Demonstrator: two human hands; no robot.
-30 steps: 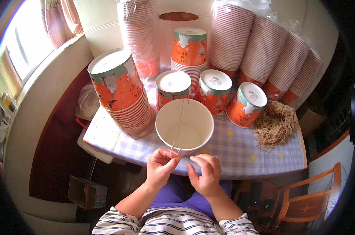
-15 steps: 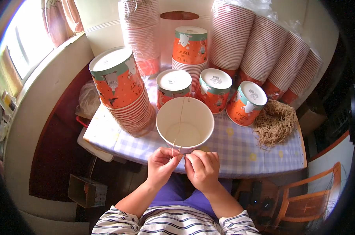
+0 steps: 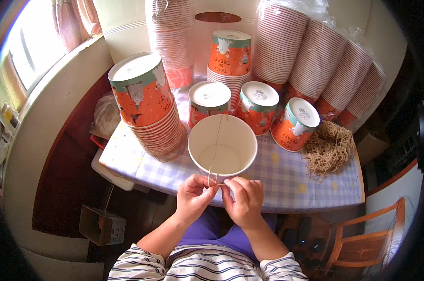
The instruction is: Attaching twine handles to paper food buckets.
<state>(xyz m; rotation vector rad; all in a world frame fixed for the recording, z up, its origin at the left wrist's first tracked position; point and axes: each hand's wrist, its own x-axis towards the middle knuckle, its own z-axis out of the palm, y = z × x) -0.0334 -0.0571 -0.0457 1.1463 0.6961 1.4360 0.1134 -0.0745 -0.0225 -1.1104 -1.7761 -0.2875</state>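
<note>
Right now I see both hands meeting just below the open white paper bucket (image 3: pixel 222 146), which stands upright near the front edge of the surface (image 3: pixel 277 187), a table under a pale blue-and-white checked cloth. My left hand (image 3: pixel 192 194) and right hand (image 3: pixel 242 199) each pinch an end of a thin tan string (image 3: pixel 216 140) at the bucket's near rim; the string runs up across the bucket's mouth to its far rim. Otherwise the bucket looks empty inside.

Beyond the bucket stand three orange paper buckets upside down with white bases showing (image 3: pixel 256 110), close behind it and tilted slightly. Left of the bucket leans a tall stack of the same orange buckets (image 3: pixel 149 110), almost touching it. Further behind rises another short stack (image 3: pixel 228 58), and wrapped sleeves of red-striped cups (image 3: pixel 315 61) fill the back and right side. To the right of the bucket lies a loose heap of tan strings (image 3: pixel 329 147), well apart from my hands.

Open cloth shows only in front and right of the bucket, up to the surface's edge. Below that edge, right of my hands, is an orange wooden chair (image 3: pixel 366 243).
</note>
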